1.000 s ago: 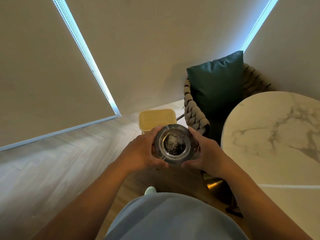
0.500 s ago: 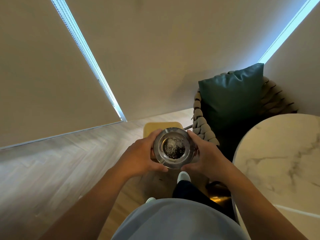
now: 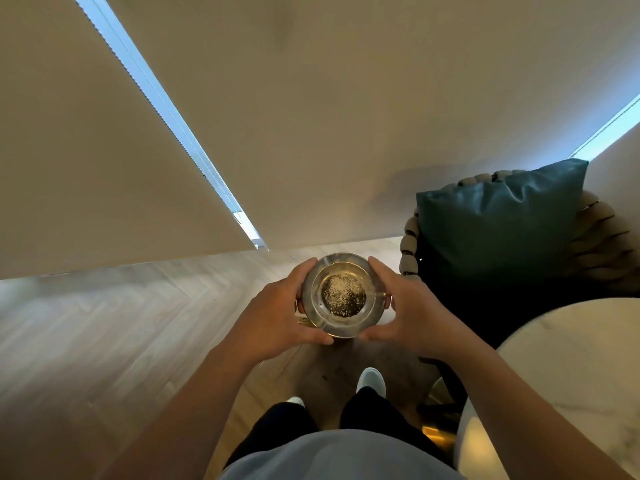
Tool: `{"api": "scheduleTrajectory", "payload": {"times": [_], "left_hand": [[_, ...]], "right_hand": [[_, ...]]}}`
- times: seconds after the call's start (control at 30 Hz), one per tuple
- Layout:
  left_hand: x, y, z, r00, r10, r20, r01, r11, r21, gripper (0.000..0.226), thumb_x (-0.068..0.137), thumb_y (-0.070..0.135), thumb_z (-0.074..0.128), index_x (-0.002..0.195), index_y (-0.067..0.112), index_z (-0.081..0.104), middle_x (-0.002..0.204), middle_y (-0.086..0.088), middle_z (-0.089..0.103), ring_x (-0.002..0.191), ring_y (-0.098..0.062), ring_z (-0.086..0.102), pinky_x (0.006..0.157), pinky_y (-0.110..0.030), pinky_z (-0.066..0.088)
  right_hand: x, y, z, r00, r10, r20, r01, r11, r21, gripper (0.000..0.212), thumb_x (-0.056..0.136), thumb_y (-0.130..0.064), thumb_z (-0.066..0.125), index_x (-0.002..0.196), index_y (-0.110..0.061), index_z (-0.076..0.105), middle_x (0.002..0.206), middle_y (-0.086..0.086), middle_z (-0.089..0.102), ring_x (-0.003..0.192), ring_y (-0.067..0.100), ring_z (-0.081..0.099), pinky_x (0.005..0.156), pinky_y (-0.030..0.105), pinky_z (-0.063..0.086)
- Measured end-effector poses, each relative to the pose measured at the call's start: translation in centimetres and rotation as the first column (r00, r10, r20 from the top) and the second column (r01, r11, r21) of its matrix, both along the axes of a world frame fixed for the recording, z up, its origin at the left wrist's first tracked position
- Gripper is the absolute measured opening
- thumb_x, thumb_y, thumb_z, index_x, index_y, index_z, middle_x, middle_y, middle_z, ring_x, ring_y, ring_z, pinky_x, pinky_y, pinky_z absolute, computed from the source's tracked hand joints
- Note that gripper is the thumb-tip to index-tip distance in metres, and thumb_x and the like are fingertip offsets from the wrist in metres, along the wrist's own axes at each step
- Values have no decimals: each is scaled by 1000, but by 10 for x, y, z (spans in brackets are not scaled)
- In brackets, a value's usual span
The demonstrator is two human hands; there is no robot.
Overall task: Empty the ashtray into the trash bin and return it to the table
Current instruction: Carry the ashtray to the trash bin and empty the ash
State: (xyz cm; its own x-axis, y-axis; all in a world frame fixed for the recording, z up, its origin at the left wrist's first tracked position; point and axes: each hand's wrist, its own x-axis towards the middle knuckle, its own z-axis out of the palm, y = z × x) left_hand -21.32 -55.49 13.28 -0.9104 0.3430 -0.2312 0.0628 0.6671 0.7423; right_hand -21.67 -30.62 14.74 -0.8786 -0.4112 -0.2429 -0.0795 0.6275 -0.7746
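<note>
While both hands, left hand (image 3: pixel 277 315) and right hand (image 3: pixel 412 317), clasp the ashtray (image 3: pixel 343 295) rim, loose ash sits inside. Probably rigid, slick metal; keep it level.

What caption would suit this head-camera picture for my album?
Both hands, left and right, hold a glass ashtray full of ash above a wooden floor.
</note>
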Motion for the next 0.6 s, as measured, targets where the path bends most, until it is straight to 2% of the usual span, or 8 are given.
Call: {"api": "scheduleTrajectory", "payload": {"times": [0.07, 0.13, 0.2, 0.3, 0.37, 0.4, 0.5, 0.6], "left_hand": [[-5, -1, -6, 1000, -2, 26, 2, 1000, -4, 115, 49, 62, 88, 145, 50, 25, 109, 28, 60, 95, -4, 63, 85, -29, 58], [-20, -8, -18, 1000, 8, 11, -8, 1000, -9, 116, 49, 62, 88, 145, 50, 25, 112, 29, 59, 98, -4, 63, 87, -28, 58], [-67, -39, -79, 987, -85, 135, 84, 996, 15, 116, 48, 62, 88, 144, 52, 24, 106, 33, 58, 96, 0, 62, 85, -24, 57], [-69, -40, -90, 991, -90, 101, 91, 996, -7, 116, 49, 61, 88, 145, 50, 24, 112, 32, 56, 101, -6, 62, 89, -24, 55], [-80, -49, -144, 979, -125, 163, 124, 992, 20, 116, 47, 62, 86, 144, 50, 25, 105, 33, 57, 95, -5, 62, 86, -23, 54], [-85, -48, -147, 980, -128, 152, 124, 992, 38, 116, 46, 61, 87, 144, 50, 25, 99, 34, 57, 90, -1, 60, 81, -20, 52], [-94, -45, -156, 982, -140, 131, 138, 990, 22, 114, 46, 60, 87, 143, 49, 27, 94, 44, 55, 85, 13, 55, 70, -15, 44], [-104, -42, -166, 981, -129, 144, 125, 991, 38, 113, 47, 55, 89, 143, 46, 30, 96, 39, 58, 84, 10, 56, 71, -19, 46]], "right_hand": [[-10, 0, -4, 999, -30, 22, 30, 1000, -4, 91, 63, -40, 89, 129, -51, 28, 98, -49, 50, 101, -25, 47, 72, -4, 39], [-15, -9, -4, 999, -22, 44, 21, 999, 24, 88, 61, -45, 86, 118, -63, 22, 102, -56, 45, 103, -25, 45, 72, -4, 39], [-44, -39, -74, 988, -128, 86, 128, 992, 0, 83, 58, -56, 81, 117, -65, 22, 103, -56, 44, 104, -23, 46, 69, -3, 42], [-38, -42, -77, 984, -137, 114, 136, 991, 21, 83, 52, -65, 72, 120, -59, 25, 103, -60, 39, 103, -28, 42, 67, -8, 36], [-47, -53, -143, 977, -168, 133, 166, 986, 27, 85, 51, -66, 71, 121, -58, 23, 104, -60, 39, 104, -28, 41, 69, -9, 35], [-50, -55, -139, 973, -178, 150, 177, 984, 20, 87, 52, -65, 72, 122, -60, 22, 104, -59, 40, 104, -27, 42, 70, -9, 35], [-55, -53, -152, 969, -217, 120, 213, 976, 50, 84, 56, -60, 78, 118, -71, 22, 106, -52, 48, 105, -20, 48, 69, 1, 44], [-62, -56, -163, 956, -235, 174, 231, 972, 42, 89, 60, -52, 83, 131, -54, 29, 119, -29, 57, 108, 0, 58, 87, 21, 53]]}}
